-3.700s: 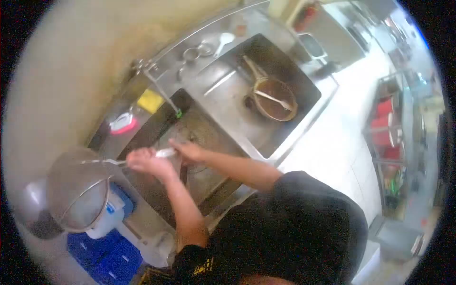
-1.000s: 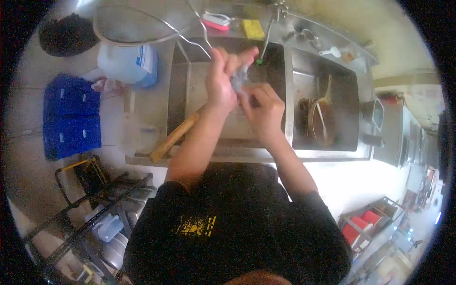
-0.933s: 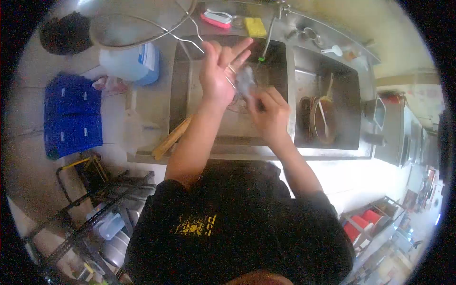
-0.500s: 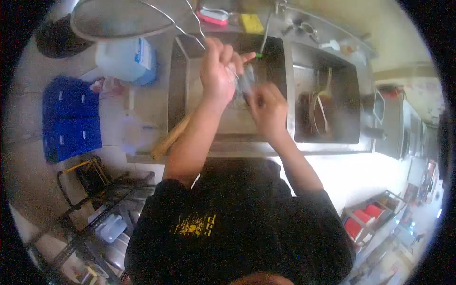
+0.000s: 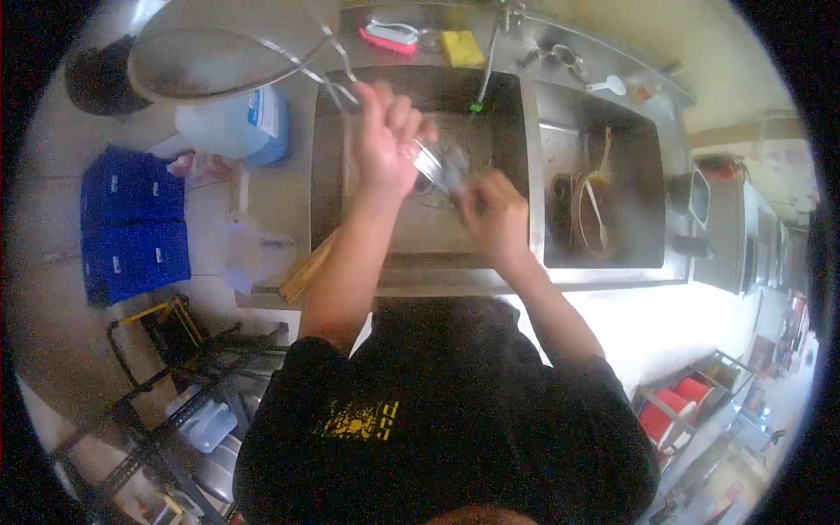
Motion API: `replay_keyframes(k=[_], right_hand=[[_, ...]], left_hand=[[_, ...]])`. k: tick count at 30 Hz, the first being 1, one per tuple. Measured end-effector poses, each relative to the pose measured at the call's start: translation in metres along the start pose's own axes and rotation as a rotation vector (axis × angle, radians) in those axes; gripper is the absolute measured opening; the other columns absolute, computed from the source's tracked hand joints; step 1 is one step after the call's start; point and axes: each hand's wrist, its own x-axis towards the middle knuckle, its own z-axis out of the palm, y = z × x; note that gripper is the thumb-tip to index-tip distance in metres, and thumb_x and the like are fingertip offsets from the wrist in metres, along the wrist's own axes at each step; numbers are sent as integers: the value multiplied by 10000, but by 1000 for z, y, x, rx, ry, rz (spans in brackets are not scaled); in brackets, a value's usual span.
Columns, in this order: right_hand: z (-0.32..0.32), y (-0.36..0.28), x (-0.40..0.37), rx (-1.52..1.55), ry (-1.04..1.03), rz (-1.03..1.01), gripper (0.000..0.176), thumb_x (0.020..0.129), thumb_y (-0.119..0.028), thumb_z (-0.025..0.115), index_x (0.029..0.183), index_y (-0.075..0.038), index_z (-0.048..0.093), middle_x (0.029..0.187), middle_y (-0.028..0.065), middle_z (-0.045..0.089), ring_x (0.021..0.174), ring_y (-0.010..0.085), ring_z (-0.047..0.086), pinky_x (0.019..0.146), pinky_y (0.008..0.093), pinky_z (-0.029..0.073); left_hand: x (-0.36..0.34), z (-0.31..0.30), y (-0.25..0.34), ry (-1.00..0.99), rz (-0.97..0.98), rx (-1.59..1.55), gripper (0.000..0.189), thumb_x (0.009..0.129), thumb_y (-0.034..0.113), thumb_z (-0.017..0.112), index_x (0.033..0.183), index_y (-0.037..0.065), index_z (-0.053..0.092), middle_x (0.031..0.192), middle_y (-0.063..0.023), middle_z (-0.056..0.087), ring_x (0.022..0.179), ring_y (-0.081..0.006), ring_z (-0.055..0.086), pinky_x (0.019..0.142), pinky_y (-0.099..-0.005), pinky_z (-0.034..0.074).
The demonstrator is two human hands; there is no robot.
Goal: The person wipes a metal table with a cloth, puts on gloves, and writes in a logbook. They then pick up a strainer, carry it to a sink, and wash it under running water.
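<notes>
Standing at a double steel sink (image 5: pixel 536 175), wearing a black shirt (image 5: pixel 472 420) and stretching both bare forearms out over the left-hand basin (image 5: pixel 429 232). Having blue crates (image 5: pixel 136 219) standing on the floor, off to the left. Holding a large wire strainer (image 5: pixel 219 66) by its handle — with the hoop up at the far left, overlapping a pale blue jug (image 5: pixel 227 127) in view, and the handle slanting back down over the left-hand basin. Facing a pan (image 5: pixel 609 203) in the right-hand basin, well apart from both hands. Wrapping the left hand (image 5: pixel 389 144) around the strainer's handle, curling the fingers over it and pointing the thumb upward. Bending the fingers of the right hand (image 5: pixel 496 214) and pinching a grey pad (image 5: pixel 454 166) between thumb and fingers. Holding that pad at the shiny end of the handle, between the two hands — blurring too much to tell whether wrapping it around or only touching one side. Having a wooden handle (image 5: pixel 308 271) lying partly under the left forearm, near the basin's front corner. Seeing a white spoon (image 5: pixel 596 208) resting across the pan, then a yellow sponge (image 5: pixel 462 48) lying just beside a pink-and-white brush (image 5: pixel 390 37) behind the basin.
</notes>
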Motion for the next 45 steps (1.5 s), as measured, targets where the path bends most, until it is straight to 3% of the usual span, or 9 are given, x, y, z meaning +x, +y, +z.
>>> replay_keyframes(k=[5,13,16,24,32,34,37,41,45], right_hand=[[-13,-21,18,55,-56,113,143,778,-105,707,861,-14,634,819,170,615,712,377,612,650,429,504],[-5,-5,1,7,-132,-149,154,755,-56,702,885,-21,628,844,148,604,755,352,611,651,417,515],[-3,-3,0,94,-77,-278,170,697,20,726,843,-25,650,800,107,627,706,292,626,615,369,522],[-5,6,1,-22,-150,-294,198,732,-35,696,925,-33,653,854,118,612,796,300,628,673,385,529],[-8,7,-11,-26,-96,-267,223,721,-31,688,941,-31,650,853,124,606,778,308,610,668,390,517],[6,-11,13,-30,31,-285,232,709,-26,698,937,-34,659,845,123,606,754,303,609,654,391,517],[-8,-12,-17,-43,-30,-177,242,725,-32,698,965,-35,665,860,124,611,767,310,613,668,392,525],[-4,-12,-7,14,-18,-222,216,753,-47,690,967,-37,664,861,118,605,765,323,611,666,403,525],[-10,-25,11,-67,-16,-154,150,766,-41,698,910,-25,658,822,126,613,726,294,620,640,395,524]], left_hand=[[4,4,16,-52,-12,-54,446,957,565,419,715,196,353,578,71,242,449,-75,246,554,-292,442],[12,2,25,35,97,53,444,960,562,420,717,195,361,557,73,225,443,-88,256,509,-328,449],[5,4,15,111,-15,62,413,971,518,435,713,200,383,544,70,224,452,-76,254,577,-311,387],[10,4,10,54,0,151,469,967,561,402,687,190,333,561,66,190,472,-92,218,549,-328,466],[5,12,6,152,3,163,443,980,526,403,691,194,351,558,64,218,470,-98,223,538,-287,343],[3,17,-2,187,-24,142,450,979,530,400,686,193,346,550,61,210,455,-94,228,543,-287,371],[12,11,14,236,41,80,447,974,536,407,689,195,354,551,63,216,439,-81,237,540,-307,419],[2,4,-4,157,-57,141,418,984,511,405,718,190,373,569,70,237,444,-83,236,659,-325,475],[13,14,1,287,1,124,482,953,595,403,688,199,334,590,71,214,484,-86,224,590,-353,478]])
